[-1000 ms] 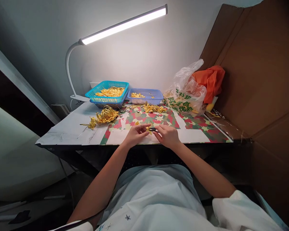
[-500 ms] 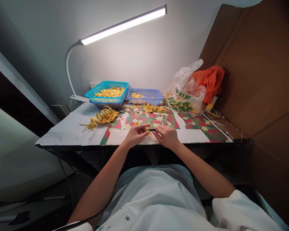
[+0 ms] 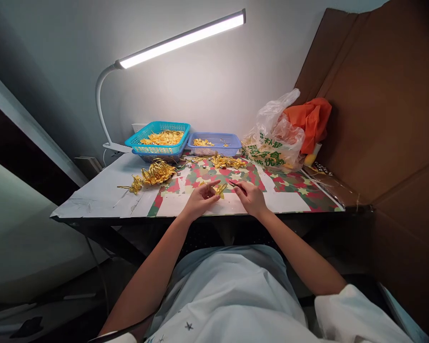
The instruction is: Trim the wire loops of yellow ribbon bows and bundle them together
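Left hand: the left hand (image 3: 199, 200) is pinching a small gold piece (image 3: 220, 189) between thumb and fingers, just over the near part of the table (image 3: 102, 193).
Right hand: the right hand (image 3: 252, 197) is clamping a slim dark tool (image 3: 232, 184) in its fingers, the tip pointing toward the left hand — near the gold piece, yet standing apart from it.
Patterned paper: the red, green and cream paper (image 3: 289, 186) is covering much of the tabletop, with white strips showing.
Gold bundle: a shiny gold bundle (image 3: 158, 172) is lying to the left of the hands.
Gold pile: a looser gold pile (image 3: 229, 162) is lying beyond them, in front of the purple basket (image 3: 214, 151).
Teal basket: the teal basket (image 3: 164, 148) is holding many gold pieces and sitting atop a darker blue basket (image 3: 156, 156).
Far right: a printed plastic bag (image 3: 279, 147) is slumping beside an orange cloth (image 3: 309, 124) — cardboard (image 3: 386, 95) is standing behind.
Lamp: the lit lamp (image 3: 186, 40) is hanging over the baskets.
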A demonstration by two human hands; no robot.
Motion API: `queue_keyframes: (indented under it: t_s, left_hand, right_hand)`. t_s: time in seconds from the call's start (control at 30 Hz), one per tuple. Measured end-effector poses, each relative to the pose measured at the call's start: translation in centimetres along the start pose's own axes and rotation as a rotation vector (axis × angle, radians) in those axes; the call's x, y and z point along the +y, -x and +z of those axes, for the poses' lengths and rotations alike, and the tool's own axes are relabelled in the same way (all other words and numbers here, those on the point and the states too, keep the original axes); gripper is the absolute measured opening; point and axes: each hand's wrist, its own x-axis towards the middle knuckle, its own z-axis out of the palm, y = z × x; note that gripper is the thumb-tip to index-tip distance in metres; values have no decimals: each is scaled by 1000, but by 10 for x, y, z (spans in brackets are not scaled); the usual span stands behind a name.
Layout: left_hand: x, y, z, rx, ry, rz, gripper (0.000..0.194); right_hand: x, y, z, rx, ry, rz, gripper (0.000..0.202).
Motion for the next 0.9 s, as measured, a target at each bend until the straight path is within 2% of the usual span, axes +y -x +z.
queue_keyframes:
  t_s: [0.13,0.33,0.63,0.9]
  left_hand:
    - [-2,-1,0,10,22,-3,53]
    - [-2,-2,0,8,68,-16,51]
    - [3,0,1,8,94,0,40]
    - [2,0,2,20,82,33,37]
  right_hand:
    - [1,-1,-1,-30,-79,16,33]
    - [-2,-1,-1,-114,-138,-22,30]
    - [-8,-7,4,-164,-173,-10,27]
    - [-6,-7,3,-212,-238,-22,30]
